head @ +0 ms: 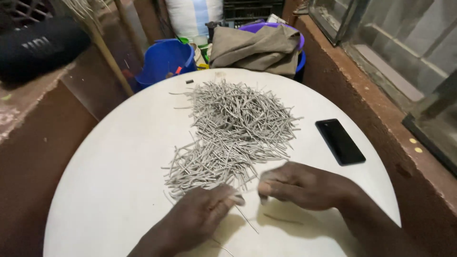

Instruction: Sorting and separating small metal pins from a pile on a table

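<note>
A large pile of thin grey sticks (233,128) lies spread across the middle of a round white table (114,176). My left hand (200,216) rests at the pile's near edge, fingertips pinched on a thin stick (247,220) that slants down toward the table. Just to the right, my right hand (300,185) is curled with its fingers closed, its fingertips close to those of my left hand. Whether the right hand also grips the stick is unclear. One loose stick (283,219) lies on the table below the right hand.
A black phone (340,141) lies flat on the table's right side. Behind the table stand a blue bucket (164,59) and a purple tub covered by a folded khaki cloth (257,47). A brown wall ledge (376,95) runs along the right; a black speaker (38,47) sits at upper left.
</note>
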